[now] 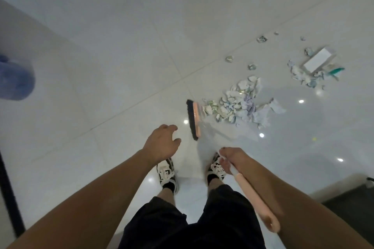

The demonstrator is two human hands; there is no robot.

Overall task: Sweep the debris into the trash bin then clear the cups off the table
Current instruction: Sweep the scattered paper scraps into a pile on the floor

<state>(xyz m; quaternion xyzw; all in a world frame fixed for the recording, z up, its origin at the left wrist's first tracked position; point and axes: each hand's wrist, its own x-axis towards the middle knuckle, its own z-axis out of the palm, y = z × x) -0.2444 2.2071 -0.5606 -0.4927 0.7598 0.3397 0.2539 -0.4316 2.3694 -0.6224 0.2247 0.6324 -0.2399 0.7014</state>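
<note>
Debris [236,105] heaped beside broom head [194,119] — right hand [228,159] grips handle, left hand [162,143] loose, empty — best short, low strokes, collecting scattered bits too.

Floor [125,50] is big glossy pale tiles with thin grout lines, and small ceiling-light reflections are dotted over it. Left of the tiles there's a blurry blue thing [15,79] and a dark strip [10,198] along the edge. Dark mat-ish patch [352,208] at the floor's lower right.

Left hand [162,141] extended forward, fingers loosely curled, holding nothing. Right hand [230,159] gripping broom handle [253,198], forearm angled near-right.
</note>
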